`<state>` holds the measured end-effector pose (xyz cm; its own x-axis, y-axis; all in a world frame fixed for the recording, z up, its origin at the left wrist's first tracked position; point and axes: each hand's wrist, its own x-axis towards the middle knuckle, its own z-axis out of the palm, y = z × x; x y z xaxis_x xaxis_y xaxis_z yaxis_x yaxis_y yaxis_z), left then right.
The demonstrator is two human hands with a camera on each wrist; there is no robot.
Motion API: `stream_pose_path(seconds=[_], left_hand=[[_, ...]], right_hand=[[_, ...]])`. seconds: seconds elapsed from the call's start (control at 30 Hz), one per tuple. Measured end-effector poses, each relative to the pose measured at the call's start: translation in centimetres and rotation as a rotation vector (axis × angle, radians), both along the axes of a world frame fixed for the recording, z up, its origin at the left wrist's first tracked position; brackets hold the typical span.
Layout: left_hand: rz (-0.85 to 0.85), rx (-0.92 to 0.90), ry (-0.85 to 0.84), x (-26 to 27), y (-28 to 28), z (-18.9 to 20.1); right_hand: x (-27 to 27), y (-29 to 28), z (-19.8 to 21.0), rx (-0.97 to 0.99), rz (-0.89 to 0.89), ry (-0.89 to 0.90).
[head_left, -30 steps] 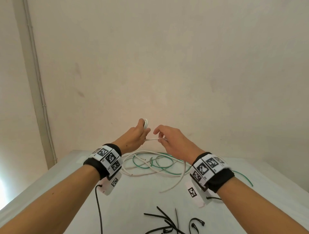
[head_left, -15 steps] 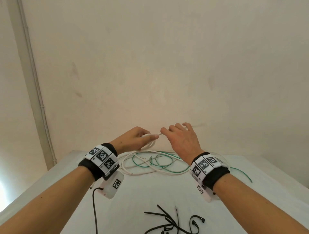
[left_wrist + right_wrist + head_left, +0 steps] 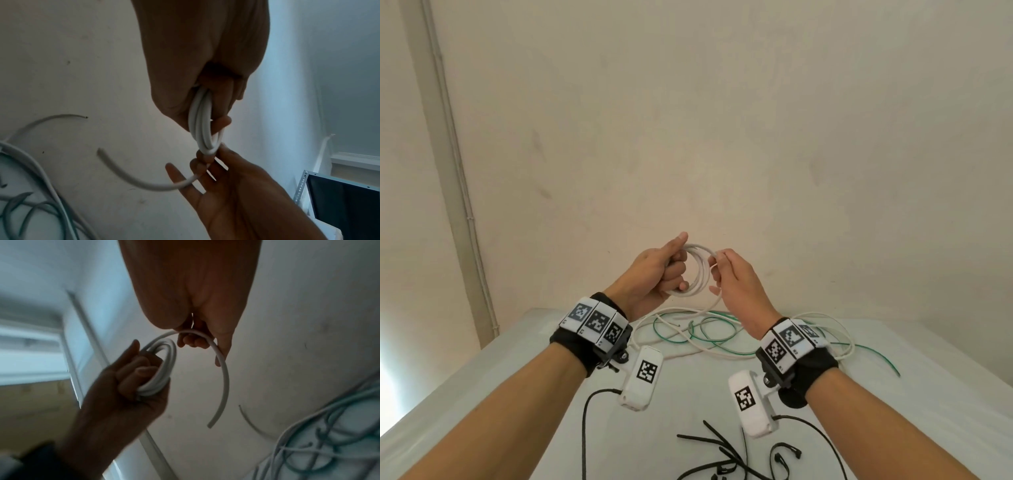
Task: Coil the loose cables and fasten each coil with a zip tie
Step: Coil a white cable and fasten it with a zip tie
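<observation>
Above the far side of the table, my left hand (image 3: pixel 676 269) grips a small coil of white cable (image 3: pixel 700 270) with several turns, fingers curled through the ring. My right hand (image 3: pixel 717 272) pinches the coil's right side, and the cable's short free tail (image 3: pixel 717 301) hangs below it. In the left wrist view the coil (image 3: pixel 200 126) runs out of my left fist to my right hand's fingertips (image 3: pixel 202 155), and the tail (image 3: pixel 144 184) curves off to the left. The right wrist view has my left hand (image 3: pixel 131 378) round the coil (image 3: pixel 164 368) and the tail (image 3: pixel 225 378) arching under my right fingers.
A loose green cable (image 3: pixel 709 337) and another loose white cable (image 3: pixel 828 325) lie tangled on the white table (image 3: pixel 517 377) near the wall. Several black zip ties (image 3: pixel 719 455) lie at the near edge. Black leads trail from the wrist cameras.
Both hands have risen from just above the table. Another turn has been laid on the coil, which now faces me, and only a short tail hangs free.
</observation>
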<state>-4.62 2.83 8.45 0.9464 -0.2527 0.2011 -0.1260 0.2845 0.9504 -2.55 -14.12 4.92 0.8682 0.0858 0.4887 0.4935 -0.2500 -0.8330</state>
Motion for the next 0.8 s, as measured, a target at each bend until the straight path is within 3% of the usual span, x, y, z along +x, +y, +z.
stream_pose_path(seconds=[0.17,0.47,0.63,0.8], left_hand=[[0.065,-0.189,0.014,0.3,-1.4,-0.3],[0.122,-0.355,0.078,1.0,-2.5,-0.9],[0.118,-0.226,0.014,0.3,-3.6,-2.0],[0.224,0.058,-0.151,0.2,-4.4,-2.0]], right_hand=[[-1.2,1.3,0.7,0.393,0.206,0.241],[-1.7,1.7,1.0,0.565,0.191,0.397],[-2.0,2.1,1.9,0.793,0.208,0.57],[-2.7,2.3,2.2,0.894,0.31,0.567]])
